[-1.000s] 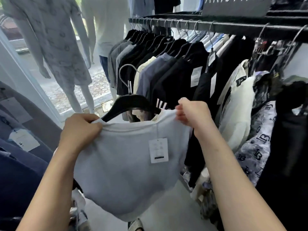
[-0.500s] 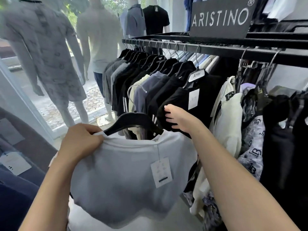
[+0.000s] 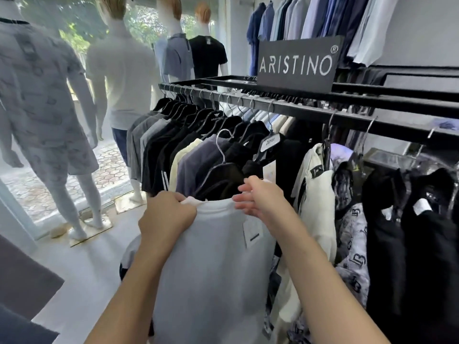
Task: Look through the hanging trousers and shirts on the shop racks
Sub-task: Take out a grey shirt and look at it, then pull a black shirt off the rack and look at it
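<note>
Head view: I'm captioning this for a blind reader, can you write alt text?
A person's left hand grips the shoulder of a pale grey T-shirt on a black hanger, while the right hand touches its collar, beside a rack of mostly dark shirts under an ARISTINO sign.

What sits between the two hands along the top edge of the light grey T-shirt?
In the head view, the T-shirt's ribbed collar spans between left hand and right hand, with the black hanger rising behind it.
</note>
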`<control>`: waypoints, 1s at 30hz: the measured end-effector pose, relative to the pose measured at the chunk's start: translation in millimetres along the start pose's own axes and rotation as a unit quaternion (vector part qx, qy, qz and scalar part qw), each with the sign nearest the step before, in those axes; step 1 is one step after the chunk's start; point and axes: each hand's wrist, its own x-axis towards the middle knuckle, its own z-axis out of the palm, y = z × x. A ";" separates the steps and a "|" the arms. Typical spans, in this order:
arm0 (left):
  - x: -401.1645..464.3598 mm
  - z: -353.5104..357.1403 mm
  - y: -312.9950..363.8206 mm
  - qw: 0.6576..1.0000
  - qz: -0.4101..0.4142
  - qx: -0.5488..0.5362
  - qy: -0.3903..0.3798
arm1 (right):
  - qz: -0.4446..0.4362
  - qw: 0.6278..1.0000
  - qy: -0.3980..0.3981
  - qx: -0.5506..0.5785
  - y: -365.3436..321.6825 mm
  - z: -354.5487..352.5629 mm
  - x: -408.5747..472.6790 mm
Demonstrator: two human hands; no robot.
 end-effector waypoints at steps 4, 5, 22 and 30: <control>16.4 25.2 32.8 0.993 0.065 -0.066 -0.071 | -0.007 0.988 -0.092 0.126 -9.1 -4.6 12.8; 19.3 31.3 43.5 0.989 0.085 -0.075 -0.092 | -0.027 0.989 -0.079 0.124 -11.5 -7.0 17.5; 101.4 76.4 133.2 0.886 0.363 -0.138 -0.252 | -0.127 0.979 0.081 0.136 -62.9 -52.0 90.6; 96.3 127.4 117.7 0.878 0.326 -0.210 -0.280 | -0.095 0.975 0.167 0.113 -38.6 -40.4 117.7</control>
